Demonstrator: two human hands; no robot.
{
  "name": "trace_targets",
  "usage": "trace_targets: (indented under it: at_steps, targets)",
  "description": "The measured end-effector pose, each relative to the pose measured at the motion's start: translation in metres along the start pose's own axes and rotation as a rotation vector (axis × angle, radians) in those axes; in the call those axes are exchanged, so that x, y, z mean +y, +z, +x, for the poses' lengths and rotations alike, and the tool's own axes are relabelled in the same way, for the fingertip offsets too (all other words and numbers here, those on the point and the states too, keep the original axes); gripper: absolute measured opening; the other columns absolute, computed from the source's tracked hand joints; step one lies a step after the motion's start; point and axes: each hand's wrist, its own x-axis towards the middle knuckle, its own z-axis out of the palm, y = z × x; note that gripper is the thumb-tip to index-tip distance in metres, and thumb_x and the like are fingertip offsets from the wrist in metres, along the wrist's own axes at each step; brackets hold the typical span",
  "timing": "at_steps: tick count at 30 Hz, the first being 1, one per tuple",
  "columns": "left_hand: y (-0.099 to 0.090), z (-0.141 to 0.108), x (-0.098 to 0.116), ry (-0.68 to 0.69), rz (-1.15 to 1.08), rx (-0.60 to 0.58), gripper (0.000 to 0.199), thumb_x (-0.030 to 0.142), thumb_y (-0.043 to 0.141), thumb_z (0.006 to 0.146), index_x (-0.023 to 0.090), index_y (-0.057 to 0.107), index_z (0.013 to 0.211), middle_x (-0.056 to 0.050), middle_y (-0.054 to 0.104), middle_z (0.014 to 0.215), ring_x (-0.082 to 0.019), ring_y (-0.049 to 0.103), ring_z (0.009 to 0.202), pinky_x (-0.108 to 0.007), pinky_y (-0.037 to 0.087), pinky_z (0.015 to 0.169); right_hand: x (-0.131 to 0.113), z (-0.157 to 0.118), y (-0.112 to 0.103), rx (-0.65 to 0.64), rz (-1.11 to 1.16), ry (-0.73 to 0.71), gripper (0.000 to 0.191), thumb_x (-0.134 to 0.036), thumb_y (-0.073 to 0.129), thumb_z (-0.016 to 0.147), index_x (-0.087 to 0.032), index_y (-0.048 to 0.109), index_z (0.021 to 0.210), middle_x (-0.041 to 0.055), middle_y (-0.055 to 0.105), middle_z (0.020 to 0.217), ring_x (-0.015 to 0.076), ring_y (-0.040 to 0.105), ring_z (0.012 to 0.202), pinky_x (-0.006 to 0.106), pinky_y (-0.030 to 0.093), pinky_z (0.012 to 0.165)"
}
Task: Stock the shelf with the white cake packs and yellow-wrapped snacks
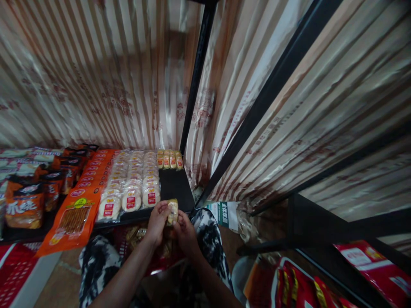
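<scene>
Forearms, nearest of all, reach up from the lower edge between two knees in black-and-white patterned cloth. At far left, a red crate stands below a black shelf. On that shelf, from the left, come pale bags, then orange-and-black bags running back toward a striped curtain. Next are flat orange packets, the front one jutting over the shelf's front edge, then three rows of round cakes in clear wrap with red labels. Below, between the knees, a red basket holds wrapped items, too dark to make out. Left hand pinches a small gold pack from its left side; the right hand grasps its lower right, so both grip it just before the shelf's front edge, near the right corner. Beyond it, four similar packs stand side by side at the shelf's back, close to a black post. Farther right, a green-and-white bag lies on the floor, then a pale bucket, upright red bags, and a red packet resting on a dark ledge.
</scene>
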Motion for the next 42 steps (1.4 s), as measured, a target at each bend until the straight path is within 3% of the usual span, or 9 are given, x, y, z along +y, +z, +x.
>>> trace_targets:
  at_steps: [4,9,16,22,27,31,38,42]
  targets:
    - [0.0,0.0,0.002,0.004,0.011,-0.006,0.044,0.033,0.077,0.053,0.016,0.059,0.089,-0.003,0.065,0.08,-0.016,0.062,0.077,-0.026,0.046,0.07,0.001,0.002,0.0,0.025,0.062,0.005,0.035,-0.032,0.055,0.079,-0.023,0.054,0.112,0.0037,0.069,0.1,0.02,0.066,0.086,0.033,0.054,0.076]
    - [-0.002,-0.006,0.009,0.019,0.015,-0.042,0.055,0.03,0.075,0.056,0.018,0.06,0.108,-0.004,0.067,0.088,-0.016,0.063,0.081,-0.026,0.047,0.073,0.006,0.006,0.0,0.123,-0.004,-0.014,0.034,-0.029,0.059,0.074,-0.022,0.06,0.107,0.0039,0.07,0.097,0.0204,0.067,0.083,0.032,0.054,0.073]
    - [-0.007,-0.009,0.015,0.014,0.0,-0.039,0.047,0.027,0.075,0.055,0.018,0.065,0.101,-0.004,0.066,0.093,-0.015,0.06,0.082,-0.024,0.046,0.073,0.01,0.014,-0.001,0.184,-0.162,-0.115,0.029,-0.027,0.057,0.077,-0.022,0.062,0.105,0.0051,0.066,0.101,0.0177,0.065,0.081,0.029,0.055,0.07]
    - [-0.011,-0.013,0.02,-0.005,0.023,-0.026,0.041,0.027,0.074,0.06,0.019,0.066,0.099,-0.003,0.063,0.09,-0.012,0.059,0.078,-0.022,0.048,0.066,0.0,0.022,-0.005,0.207,-0.333,-0.214,0.027,-0.021,0.053,0.077,-0.022,0.062,0.103,0.0066,0.061,0.103,0.0165,0.062,0.079,0.027,0.054,0.066]
    - [-0.01,-0.019,0.024,-0.066,-0.086,-0.049,0.031,0.018,0.069,0.066,0.017,0.064,0.096,-0.003,0.063,0.085,-0.011,0.06,0.07,-0.023,0.051,0.066,-0.009,0.024,-0.005,0.229,-0.381,-0.3,0.025,-0.02,0.049,0.079,-0.022,0.062,0.1,0.0095,0.057,0.111,0.0205,0.056,0.101,0.029,0.054,0.073]
    - [-0.007,-0.025,0.028,-0.09,-0.162,-0.047,0.022,0.01,0.062,0.069,0.015,0.063,0.09,-0.005,0.066,0.086,-0.012,0.062,0.071,-0.025,0.052,0.069,-0.008,0.026,-0.004,0.253,-0.418,-0.334,0.025,-0.019,0.048,0.079,-0.022,0.062,0.099,0.0099,0.055,0.115,0.0212,0.054,0.106,0.031,0.054,0.076]
    - [-0.007,-0.034,0.032,-0.08,-0.275,-0.062,0.01,0.017,0.061,0.074,0.015,0.066,0.082,-0.005,0.064,0.097,-0.017,0.063,0.085,-0.031,0.055,0.073,-0.013,0.033,-0.003,0.282,-0.485,-0.37,0.025,-0.016,0.045,0.079,-0.022,0.061,0.097,0.0097,0.051,0.121,0.0215,0.049,0.113,0.04,0.044,0.094]
    - [-0.005,-0.036,0.032,-0.097,-0.267,-0.056,0.009,0.016,0.063,0.074,0.016,0.065,0.083,-0.005,0.065,0.094,-0.017,0.063,0.086,-0.035,0.054,0.08,-0.016,0.038,0.0,0.268,-0.444,-0.368,0.027,-0.015,0.043,0.079,-0.022,0.061,0.099,0.0099,0.046,0.125,0.0206,0.048,0.115,0.039,0.042,0.097]
